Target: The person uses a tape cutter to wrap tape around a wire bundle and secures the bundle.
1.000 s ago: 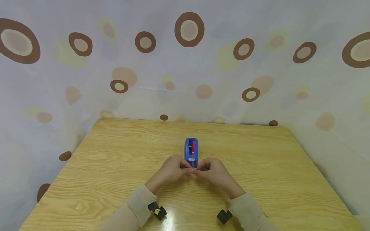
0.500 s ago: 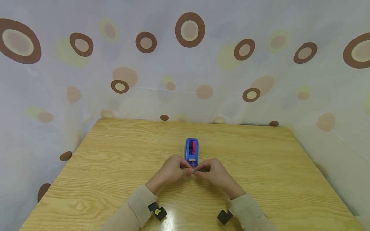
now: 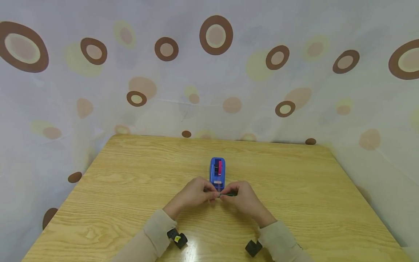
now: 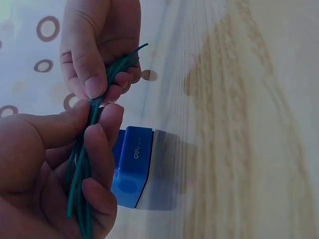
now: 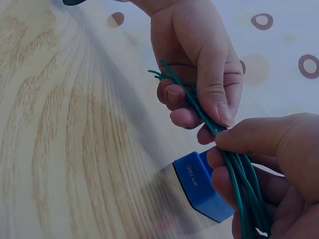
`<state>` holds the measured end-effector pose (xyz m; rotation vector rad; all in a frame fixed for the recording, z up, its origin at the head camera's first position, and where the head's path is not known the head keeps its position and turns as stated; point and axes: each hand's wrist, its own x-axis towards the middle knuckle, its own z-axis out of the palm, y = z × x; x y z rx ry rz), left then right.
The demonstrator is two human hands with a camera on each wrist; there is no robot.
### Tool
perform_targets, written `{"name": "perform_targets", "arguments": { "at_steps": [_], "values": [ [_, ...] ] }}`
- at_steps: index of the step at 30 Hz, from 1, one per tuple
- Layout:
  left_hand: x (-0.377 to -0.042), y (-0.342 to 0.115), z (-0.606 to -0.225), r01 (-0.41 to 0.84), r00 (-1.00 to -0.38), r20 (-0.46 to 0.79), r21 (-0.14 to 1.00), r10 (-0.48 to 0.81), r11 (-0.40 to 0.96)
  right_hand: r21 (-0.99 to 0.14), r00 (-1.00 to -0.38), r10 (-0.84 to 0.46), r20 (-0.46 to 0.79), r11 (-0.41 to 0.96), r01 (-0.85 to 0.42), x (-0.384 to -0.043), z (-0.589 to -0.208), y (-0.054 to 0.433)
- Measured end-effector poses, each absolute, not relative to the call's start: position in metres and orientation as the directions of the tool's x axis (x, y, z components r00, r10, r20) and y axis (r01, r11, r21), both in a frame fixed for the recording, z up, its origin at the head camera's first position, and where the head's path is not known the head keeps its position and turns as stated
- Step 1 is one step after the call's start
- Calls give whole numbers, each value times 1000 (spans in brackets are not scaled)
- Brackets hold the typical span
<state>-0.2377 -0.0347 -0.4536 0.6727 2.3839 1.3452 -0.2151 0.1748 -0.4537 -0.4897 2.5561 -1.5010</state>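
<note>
A bundle of thin green wires (image 4: 92, 114) is held lengthwise between both hands, its loose ends fanning out at each side. My left hand (image 3: 196, 193) pinches it near the middle between thumb and fingers. Close beside, the thumb and fingers of my right hand (image 3: 243, 198) pinch the same bundle (image 5: 234, 167), fingertips nearly meeting the left ones. Just beyond the hands stands a blue tape dispenser (image 3: 212, 175) with a pink-red roll core (image 3: 220, 167). A clear tape strip (image 3: 219, 188) runs from its front edge to the fingertips, which hide its end.
The wooden table (image 3: 147, 160) spreads around the hands and dispenser. A patterned curtain (image 3: 248, 120) hangs behind and at both sides. Black wrist cameras (image 3: 253, 248) are worn at both cuffs.
Fingertips have shifted slightly at the bundle, and its green ends now show beside my right hand's fingers. Both hands stay in front of the dispenser.
</note>
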Motion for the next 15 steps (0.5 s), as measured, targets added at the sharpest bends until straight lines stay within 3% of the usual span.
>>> {"name": "perform_targets", "arguments": {
  "at_steps": [15],
  "values": [
    [-239, -36, -455, 202, -826, -98, 867, 554, 455, -815, -935, -342, 95, 513, -270, -212, -450, 173]
  ]
}}
